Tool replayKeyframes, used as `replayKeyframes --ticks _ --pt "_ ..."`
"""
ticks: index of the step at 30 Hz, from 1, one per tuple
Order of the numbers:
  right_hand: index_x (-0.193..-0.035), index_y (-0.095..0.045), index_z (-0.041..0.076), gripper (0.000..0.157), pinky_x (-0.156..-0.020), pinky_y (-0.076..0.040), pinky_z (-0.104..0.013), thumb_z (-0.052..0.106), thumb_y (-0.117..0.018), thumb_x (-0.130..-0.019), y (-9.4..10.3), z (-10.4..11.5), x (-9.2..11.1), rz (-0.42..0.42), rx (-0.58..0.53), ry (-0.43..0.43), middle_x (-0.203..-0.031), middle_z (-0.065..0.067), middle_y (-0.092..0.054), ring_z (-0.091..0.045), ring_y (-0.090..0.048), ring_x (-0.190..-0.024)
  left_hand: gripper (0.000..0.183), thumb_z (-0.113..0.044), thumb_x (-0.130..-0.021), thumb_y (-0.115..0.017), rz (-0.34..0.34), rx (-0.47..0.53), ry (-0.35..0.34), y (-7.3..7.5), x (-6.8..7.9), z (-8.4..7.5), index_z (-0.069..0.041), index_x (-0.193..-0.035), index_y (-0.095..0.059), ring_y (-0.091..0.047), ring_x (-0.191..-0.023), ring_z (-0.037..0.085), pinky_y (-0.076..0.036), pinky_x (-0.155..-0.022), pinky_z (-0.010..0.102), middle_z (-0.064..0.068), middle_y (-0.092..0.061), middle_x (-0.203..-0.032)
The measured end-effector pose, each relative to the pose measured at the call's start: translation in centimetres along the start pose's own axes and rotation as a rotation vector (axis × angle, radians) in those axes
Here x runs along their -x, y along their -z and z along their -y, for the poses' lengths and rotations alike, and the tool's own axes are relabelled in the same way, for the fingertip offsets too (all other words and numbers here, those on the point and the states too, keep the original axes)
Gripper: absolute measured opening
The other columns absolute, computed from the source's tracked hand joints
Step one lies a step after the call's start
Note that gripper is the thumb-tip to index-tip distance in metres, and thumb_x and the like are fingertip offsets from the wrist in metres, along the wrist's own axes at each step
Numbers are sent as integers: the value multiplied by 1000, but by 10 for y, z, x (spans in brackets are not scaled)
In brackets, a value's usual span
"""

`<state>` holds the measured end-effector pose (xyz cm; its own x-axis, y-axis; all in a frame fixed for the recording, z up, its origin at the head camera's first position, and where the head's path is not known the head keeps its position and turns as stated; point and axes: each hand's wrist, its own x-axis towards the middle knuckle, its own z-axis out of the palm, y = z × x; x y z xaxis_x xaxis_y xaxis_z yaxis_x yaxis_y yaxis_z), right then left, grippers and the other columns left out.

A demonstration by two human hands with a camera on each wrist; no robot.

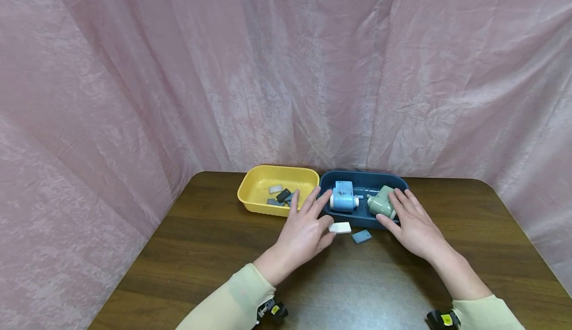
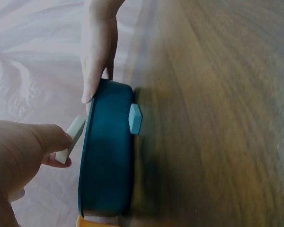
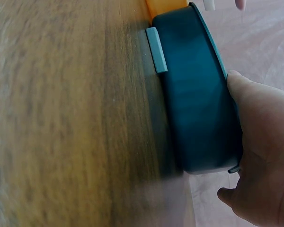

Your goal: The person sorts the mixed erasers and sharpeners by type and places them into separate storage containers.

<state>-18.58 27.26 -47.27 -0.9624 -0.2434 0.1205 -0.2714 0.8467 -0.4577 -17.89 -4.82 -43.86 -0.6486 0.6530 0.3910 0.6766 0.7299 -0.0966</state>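
Note:
My left hand (image 1: 307, 231) pinches a white eraser (image 2: 70, 139) between thumb and index finger, its other fingers stretched out over the gap between two trays. In the left wrist view the eraser is raised beside the rim of the dark blue tray (image 1: 364, 177). My right hand (image 1: 417, 228) lies with straight fingers at that tray's right end, thumb against the near rim. Under its fingertips is a green crank pencil sharpener (image 1: 381, 202), partly covered. A light blue sharpener (image 1: 343, 197) sits in the same tray. A grey-blue eraser (image 1: 361, 236) lies on the table, just in front.
Left of the blue tray and against it stands a yellow tray (image 1: 254, 208) with several white, black and blue-grey erasers (image 1: 275, 189). Both trays are near the back edge of the wooden table (image 1: 201, 255). A pink curtain (image 1: 286, 72) hangs behind.

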Motion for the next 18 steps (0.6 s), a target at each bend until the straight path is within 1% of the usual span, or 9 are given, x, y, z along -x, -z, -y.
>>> replayKeyframes --ticks 5,9,18 --pt "-171 -25 -6 94 -128 -15 -71 62 -52 -113 -1 -1 0 2 1 -4 -177 -34 -19 -52 -4 -166 23 -43 -101 -82 -17 0 25 3 2 7 -22 -111 -85 -30 -164 38 -21 -126 76 11 -42 -174" --pt "-171 -26 -7 93 -128 -15 -71 61 -52 -113 -1 -1 0 -2 2 0 -177 -34 -19 -52 -4 -166 23 -42 -102 -80 -15 -15 48 5 3 10 -21 -109 -84 -30 -164 37 -19 -127 74 11 -41 -175" --pt "-171 -26 -7 92 -130 -14 -69 60 -53 -114 -2 -2 1 -6 8 5 -176 -35 -19 -53 -5 -166 26 -42 -100 -82 -38 -45 81 9 3 18 -17 -107 -83 -33 -163 37 -22 -126 74 11 -44 -173"
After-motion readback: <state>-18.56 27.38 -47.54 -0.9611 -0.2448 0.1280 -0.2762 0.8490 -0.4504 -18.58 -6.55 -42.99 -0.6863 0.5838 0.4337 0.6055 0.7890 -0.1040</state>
